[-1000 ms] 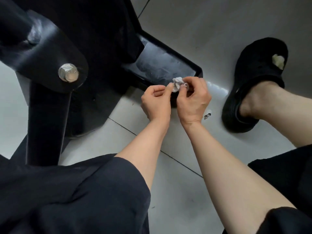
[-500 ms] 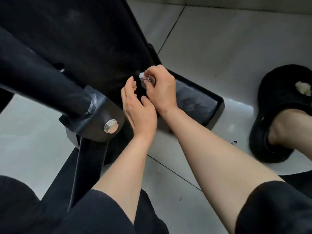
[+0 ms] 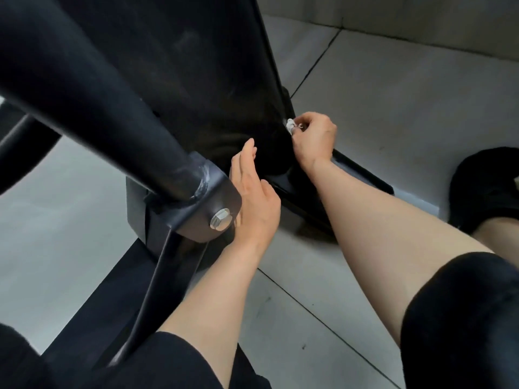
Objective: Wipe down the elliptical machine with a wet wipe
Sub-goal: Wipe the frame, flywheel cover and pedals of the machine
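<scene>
The black elliptical machine (image 3: pixel 174 80) fills the upper left, with a thick black tube ending in a bracket and a silver bolt (image 3: pixel 220 219). My right hand (image 3: pixel 313 138) pinches a small crumpled white wet wipe (image 3: pixel 290 125) against the right edge of the machine's black housing. My left hand (image 3: pixel 254 196) is flat with straight fingers, resting against the lower housing beside the bracket. The machine's black base bar (image 3: pixel 362 175) runs to the right under my right forearm.
Grey tiled floor (image 3: pixel 393 88) lies all around, with a wall at the top right. My foot in a black slipper (image 3: pixel 483 186) stands at the right edge. My dark-clothed knees fill the bottom corners. A thin black strut (image 3: pixel 157 290) runs down from the bracket.
My right hand carried the wipe from the base bar up to the housing's edge. My left hand let go of the wipe and opened flat against the housing. The view shifted closer.
</scene>
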